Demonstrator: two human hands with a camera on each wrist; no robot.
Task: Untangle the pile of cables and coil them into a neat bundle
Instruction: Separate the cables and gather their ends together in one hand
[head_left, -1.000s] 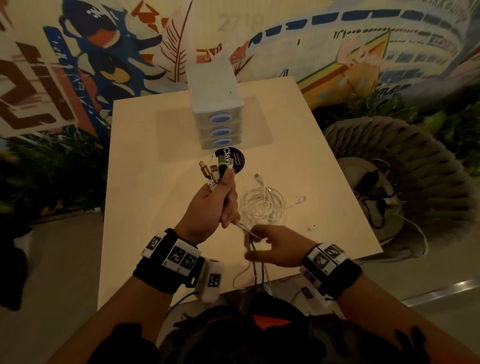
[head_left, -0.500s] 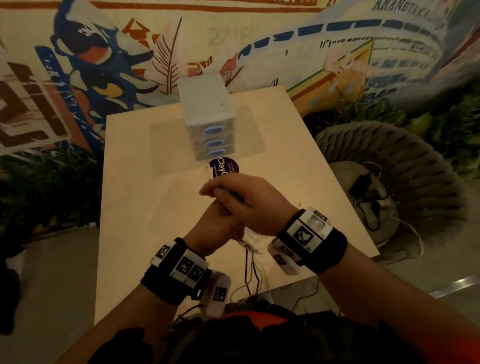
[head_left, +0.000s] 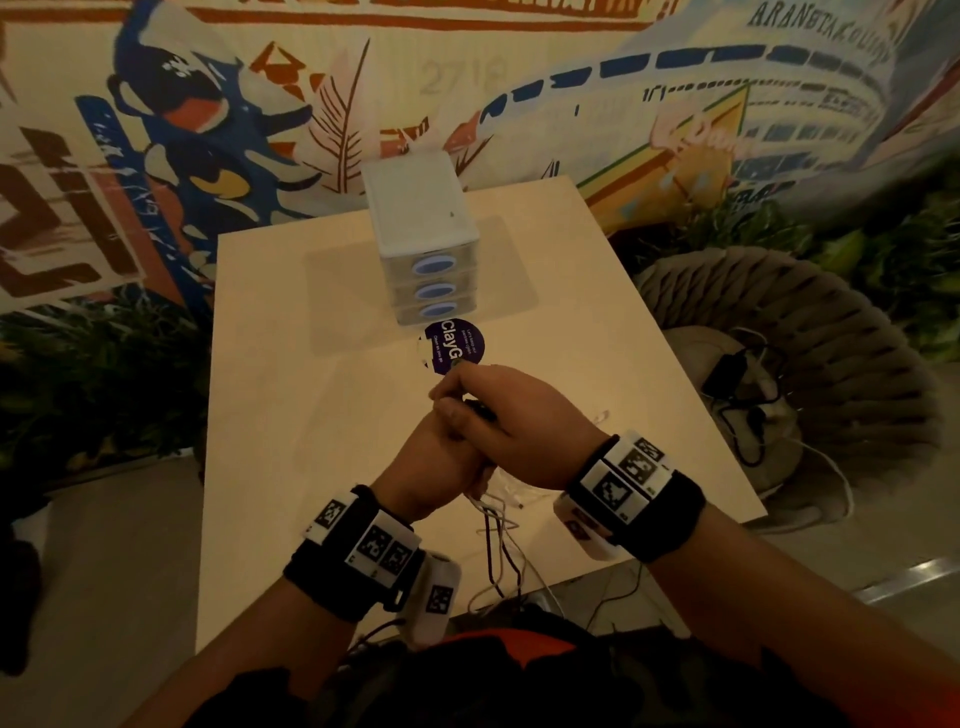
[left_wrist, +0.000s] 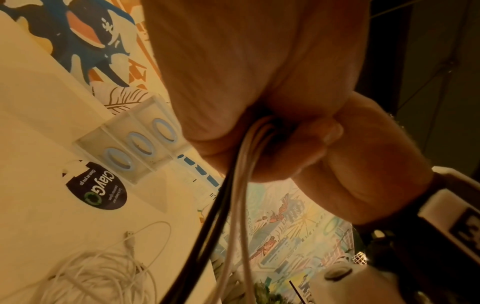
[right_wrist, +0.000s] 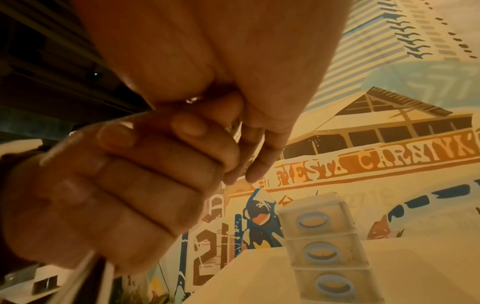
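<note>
My left hand (head_left: 434, 460) is a fist around a bundle of black and white cables (left_wrist: 235, 197), held above the table. Their loose lengths (head_left: 501, 543) hang down past the table's near edge. My right hand (head_left: 470, 397) lies over the top of the left fist, fingers curled on the cables' plug ends; a dark plug shows between thumb and fingers. In the right wrist view a metal plug tip (right_wrist: 192, 100) peeks out above the left fist (right_wrist: 116, 195). A separate white cable coil (left_wrist: 98, 275) lies on the table, mostly hidden by my right arm in the head view.
A white three-drawer unit (head_left: 421, 228) stands at the back middle of the pale table (head_left: 311, 415), with a round dark sticker (head_left: 454, 345) before it. A woven chair (head_left: 810, 332) with a black charger and cables sits to the right. A painted wall is behind.
My right hand left the hanging cable lengths below the left fist and came up over the fist, onto the plug ends. The left hand keeps its grip and has sunk slightly.
</note>
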